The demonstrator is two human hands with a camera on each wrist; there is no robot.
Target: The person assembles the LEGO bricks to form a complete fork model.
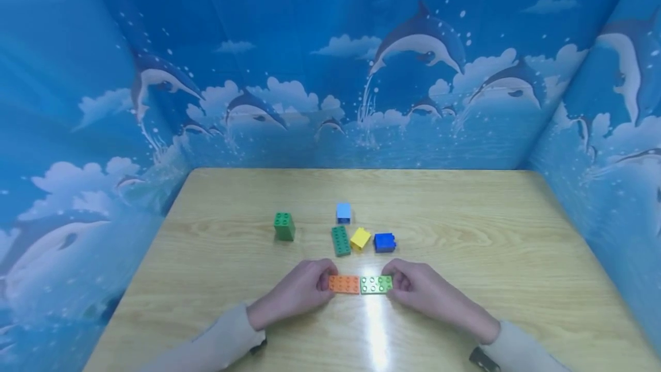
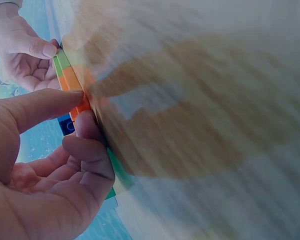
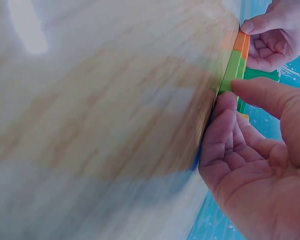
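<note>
My left hand [image 1: 308, 283] pinches the left end of an orange toy brick [image 1: 344, 284] between thumb and fingers. At the other side, my right hand [image 1: 418, 285] pinches the right end of a light green brick [image 1: 376, 285]. The two bricks lie end to end on the table, studs up, their short ends right against each other. In the left wrist view the thumb and index finger close around the orange brick [image 2: 70, 84]. The right wrist view has thumb and fingertip at the light green brick [image 3: 232, 72], low against the tabletop.
Behind the hands lie a flat dark green brick [image 1: 341, 241], a yellow brick [image 1: 360, 239], a dark blue brick [image 1: 384, 242] and a light blue brick [image 1: 343, 213]. A tall green block [image 1: 284, 227] stands to the left on the wooden table [image 1: 465, 205]. Dolphin-printed curtains [image 1: 289, 45] border the table.
</note>
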